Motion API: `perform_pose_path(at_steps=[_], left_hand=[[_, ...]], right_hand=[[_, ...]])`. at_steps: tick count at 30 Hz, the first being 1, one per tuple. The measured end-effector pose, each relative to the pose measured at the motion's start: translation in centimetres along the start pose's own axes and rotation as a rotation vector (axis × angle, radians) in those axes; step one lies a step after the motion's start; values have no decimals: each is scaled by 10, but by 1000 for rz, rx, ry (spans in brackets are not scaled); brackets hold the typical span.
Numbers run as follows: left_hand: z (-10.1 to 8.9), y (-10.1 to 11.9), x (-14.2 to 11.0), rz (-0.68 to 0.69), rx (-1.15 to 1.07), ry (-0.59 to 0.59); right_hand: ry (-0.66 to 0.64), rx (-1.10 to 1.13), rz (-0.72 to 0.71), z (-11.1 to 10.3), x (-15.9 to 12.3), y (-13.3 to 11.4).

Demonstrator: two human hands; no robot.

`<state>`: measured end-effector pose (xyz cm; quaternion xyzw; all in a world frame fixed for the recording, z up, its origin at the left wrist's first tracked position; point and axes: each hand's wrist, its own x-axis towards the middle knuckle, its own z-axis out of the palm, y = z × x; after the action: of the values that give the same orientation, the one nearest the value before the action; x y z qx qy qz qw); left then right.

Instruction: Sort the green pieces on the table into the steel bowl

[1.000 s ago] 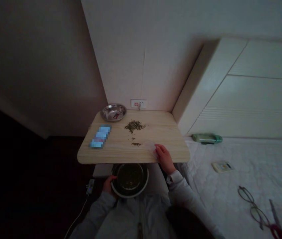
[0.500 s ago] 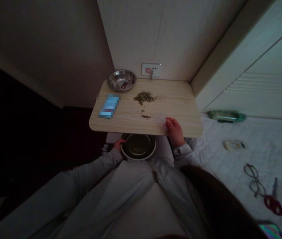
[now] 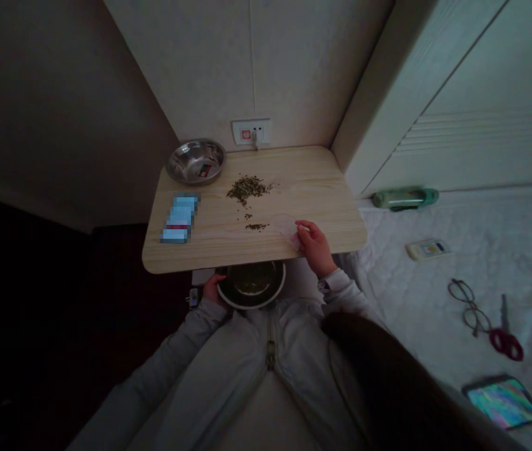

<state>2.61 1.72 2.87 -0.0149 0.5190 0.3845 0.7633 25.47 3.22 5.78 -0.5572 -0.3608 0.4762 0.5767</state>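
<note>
My left hand (image 3: pixel 212 289) grips the rim of a metal bowl (image 3: pixel 251 285) held just under the front edge of a small wooden table (image 3: pixel 322 188). The bowl holds dark green bits. My right hand (image 3: pixel 313 243) rests on the table near its front right, fingers closed on a thin clear plastic sheet (image 3: pixel 285 223) lying flat. A small clump of green bits (image 3: pixel 256 226) lies just left of the sheet. A bigger pile of the same bits (image 3: pixel 245 187) sits further back.
An empty steel bowl (image 3: pixel 196 160) stands at the table's back left, a blurred blue packet (image 3: pixel 178 218) at the left. A wall socket (image 3: pixel 251 132) is behind. On the bed to the right lie a green case (image 3: pixel 404 198), a remote (image 3: pixel 427 249), glasses (image 3: pixel 467 304), red scissors (image 3: pixel 505 338) and a phone (image 3: pixel 503 401).
The view has swung about while both hands kept their hold. The right hand stays on the plastic sheet and the left stays on the bowl under the table edge.
</note>
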Motion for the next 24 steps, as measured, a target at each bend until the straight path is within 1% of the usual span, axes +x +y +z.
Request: perform_pose_path(at_steps=[2, 4, 8, 13, 16, 20, 22, 24], left_hand=[[1, -2, 2, 20, -25, 70], [3, -5, 3, 27, -28, 111], [6, -8, 2, 23, -34, 127], [4, -8, 4, 27, -87, 144], [4, -7, 5, 37, -100, 184], [5, -5, 5, 24, -110, 209], [0, -1, 7, 32, -89, 242], [-9, 4, 11, 84, -36, 317]], right_hand=[[0, 13, 6, 1, -1, -1], [-6, 15, 15, 1, -2, -2], [-20, -22, 19, 1, -3, -3], [-31, -66, 32, 2, -1, -8], [-40, -135, -7, 6, 5, -11], [-2, -236, -83, 11, 17, -10], [26, -263, -101, 12, 21, -6], [50, -270, -113, 12, 24, -2]])
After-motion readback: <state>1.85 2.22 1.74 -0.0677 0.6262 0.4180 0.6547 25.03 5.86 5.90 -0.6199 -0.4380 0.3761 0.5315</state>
